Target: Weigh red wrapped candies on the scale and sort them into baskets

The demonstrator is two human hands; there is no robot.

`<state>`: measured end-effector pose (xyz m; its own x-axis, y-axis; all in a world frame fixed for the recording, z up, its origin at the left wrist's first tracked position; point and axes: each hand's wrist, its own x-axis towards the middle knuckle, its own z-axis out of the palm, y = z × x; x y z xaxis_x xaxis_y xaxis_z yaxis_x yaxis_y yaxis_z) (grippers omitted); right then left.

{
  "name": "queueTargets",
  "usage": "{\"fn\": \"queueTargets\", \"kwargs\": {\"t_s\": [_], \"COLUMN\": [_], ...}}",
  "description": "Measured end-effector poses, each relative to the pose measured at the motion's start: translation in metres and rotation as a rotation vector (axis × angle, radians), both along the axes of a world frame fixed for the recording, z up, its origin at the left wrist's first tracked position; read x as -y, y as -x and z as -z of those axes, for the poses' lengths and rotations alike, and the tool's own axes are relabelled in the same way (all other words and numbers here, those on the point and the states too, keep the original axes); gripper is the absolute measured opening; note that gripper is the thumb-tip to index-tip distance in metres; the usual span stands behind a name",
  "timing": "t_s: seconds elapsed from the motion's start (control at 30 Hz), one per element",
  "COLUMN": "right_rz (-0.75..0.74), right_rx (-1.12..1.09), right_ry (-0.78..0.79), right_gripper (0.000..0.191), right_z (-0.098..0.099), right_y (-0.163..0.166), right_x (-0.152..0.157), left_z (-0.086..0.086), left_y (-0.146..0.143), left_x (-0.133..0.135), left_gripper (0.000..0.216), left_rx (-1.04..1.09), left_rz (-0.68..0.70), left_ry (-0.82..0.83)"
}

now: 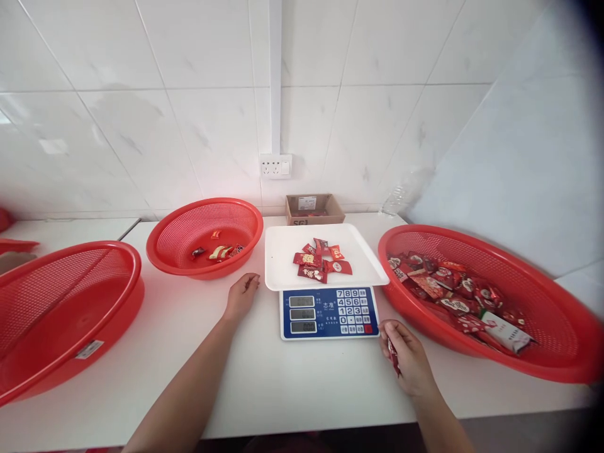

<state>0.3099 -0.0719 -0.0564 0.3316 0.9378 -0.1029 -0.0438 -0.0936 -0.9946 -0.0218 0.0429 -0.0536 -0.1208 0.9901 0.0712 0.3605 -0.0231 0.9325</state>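
Observation:
My right hand is closed around a small dark red wrapped snack packet, just right of the scale's keypad. Resting on the table left of the scale, my left hand has its fingers curled in, with nothing visible in them. Between my hands stands a digital scale with a blue panel and number keys. On its white tray lies a loose cluster of several red wrapped packets. The scale's displays are lit too faintly to read surely.
A red mesh basket on the right holds many red packets and one white-green packet. Behind my left hand, another red basket holds a few packets. A third red basket stands far left. A cardboard box sits behind the scale.

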Motion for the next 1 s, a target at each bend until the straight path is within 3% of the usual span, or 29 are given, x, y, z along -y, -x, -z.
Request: {"fn": "queueTargets", "kwargs": {"t_s": [0.3, 0.5, 0.7, 0.87, 1.0], "right_rz": [0.124, 0.104, 0.076, -0.089, -0.157], "right_rx": [0.083, 0.235, 0.609, 0.706, 0.83], "right_ry": [-0.061, -0.068, -0.29, -0.329, -0.323], "right_gripper": [0.039, 0.044, 0.032, 0.026, 0.024], "right_z": [0.0, -0.046, -0.089, -0.098, -0.095], "right_y": [0.006, 0.021, 0.03, 0.049, 0.063], "right_x": [0.005, -0.004, -0.058, -0.11, -0.13], "left_z": [-0.002, 0.002, 0.0, 0.002, 0.006], "left_y": [0.0, 0.001, 0.002, 0.003, 0.004], "left_x": [0.001, -0.002, -0.001, -0.001, -0.002], "left_gripper": [0.031, 0.031, 0.032, 0.032, 0.031], "left_rx": [-0.052, -0.05, -0.045, -0.04, -0.038], "left_rz": [-0.003, 0.005, 0.014, 0.02, 0.021], "left_ry": [-0.023, -0.033, -0.029, -0.035, -0.037]}}
